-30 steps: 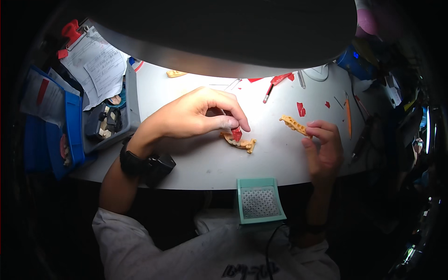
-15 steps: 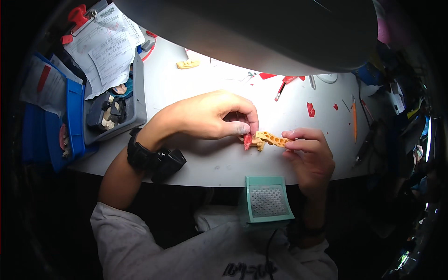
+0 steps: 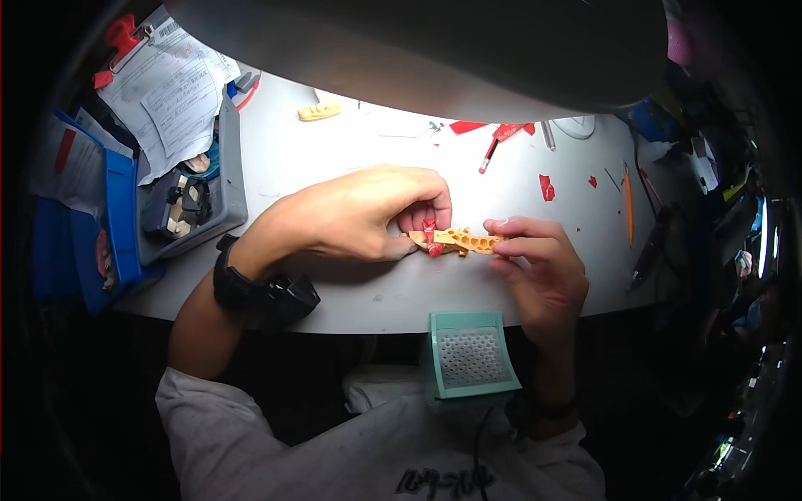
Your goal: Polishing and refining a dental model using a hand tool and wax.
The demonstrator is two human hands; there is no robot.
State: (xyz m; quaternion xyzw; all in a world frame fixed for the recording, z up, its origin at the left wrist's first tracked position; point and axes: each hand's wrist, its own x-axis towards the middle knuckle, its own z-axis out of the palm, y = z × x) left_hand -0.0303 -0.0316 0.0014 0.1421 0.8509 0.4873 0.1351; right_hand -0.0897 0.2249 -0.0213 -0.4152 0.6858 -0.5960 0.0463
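A yellow dental model [image 3: 476, 241], with honeycomb hollows along its right part, is held low over the white table between both hands. Across its left part lies a strip of red wax [image 3: 432, 239], running from the upper edge to the lower one. My left hand [image 3: 368, 213] is closed on the left end, its thumb below and its curled fingers behind the wax. At the other end, my right hand [image 3: 547, 263] pinches the tip of the honeycomb part between thumb and fingers. Some of the model's left end is hidden by my left fingers.
A grey bin [image 3: 234, 179] with papers and dark articulators stands left, beside blue bins [image 3: 124, 217]. Overhead hangs a large lamp [image 3: 434, 58]. Red wax scraps [image 3: 546, 188], a pencil [image 3: 488, 156], an orange tool [image 3: 629, 204] and another yellow piece [image 3: 320, 111] lie around. A green grille box [image 3: 474, 355] sits at the front edge.
The honeycomb part has turned from slanting to nearly level. My left fingers have shifted from the wax to the model's left end, and the wax now shows lying across it. The whole view has slid slightly.
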